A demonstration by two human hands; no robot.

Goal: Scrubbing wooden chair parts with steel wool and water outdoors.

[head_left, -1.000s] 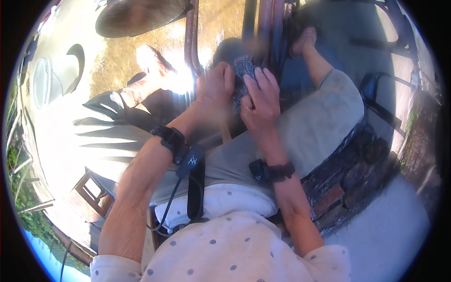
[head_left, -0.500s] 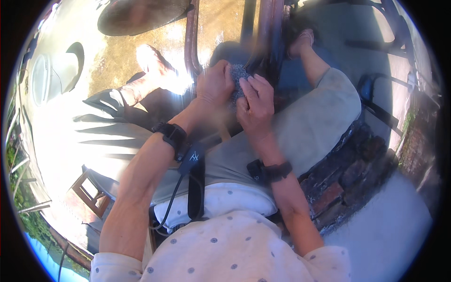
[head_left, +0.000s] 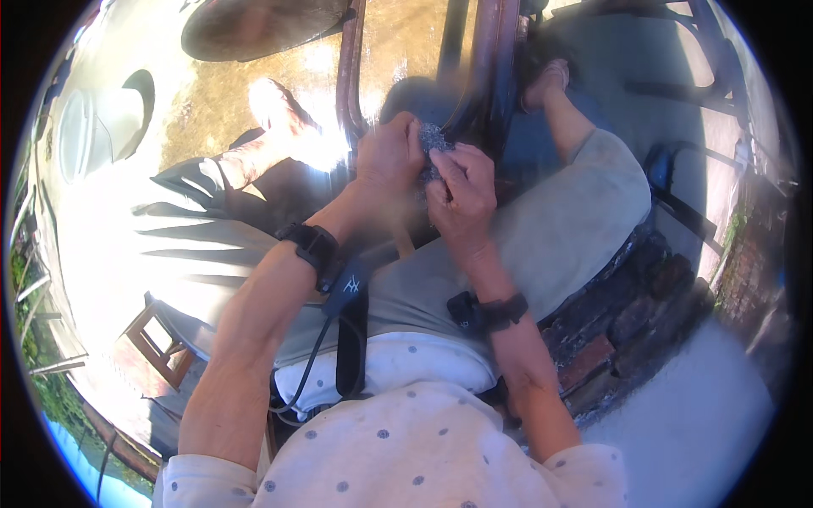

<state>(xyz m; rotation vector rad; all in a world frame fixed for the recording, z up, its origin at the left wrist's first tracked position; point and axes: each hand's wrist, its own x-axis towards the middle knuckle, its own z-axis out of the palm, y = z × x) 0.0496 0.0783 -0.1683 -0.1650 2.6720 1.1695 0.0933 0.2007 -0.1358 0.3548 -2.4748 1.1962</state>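
Wearing: a pale dotted shirt (head_left: 398,436) and light trousers (head_left: 576,199), a person sits with knees spread, a black device (head_left: 345,284) and its cable (head_left: 309,372) over the lap.
Beside the lap: dark stonework (head_left: 652,296) with a reddish brick (head_left: 590,360) flanks the right; a small wooden frame (head_left: 161,343) tilts at left.
Wrists: black bands, left (head_left: 309,245) and right (head_left: 500,313).
Right hand (head_left: 466,199): fingers bent narrow, holding a grey speckled piece (head_left: 434,135).
Left hand (head_left: 385,157): curled into a fist against the piece's left side; whether it grips the piece cannot be told.
Grey speckled piece: between the hands, partly covered by them.
In the way: a brown left rail (head_left: 347,76) and dark right rail (head_left: 487,68) rise just beyond the hands, a dark rounded shape (head_left: 415,97) between them, blurred.
Feet: left foot (head_left: 275,106) in hard sunlight, right foot (head_left: 546,80) in shade.
Farther off: a pale bucket (head_left: 85,135) at left, a large dark disc (head_left: 262,25) near the top, black bent bars (head_left: 669,186) at right.
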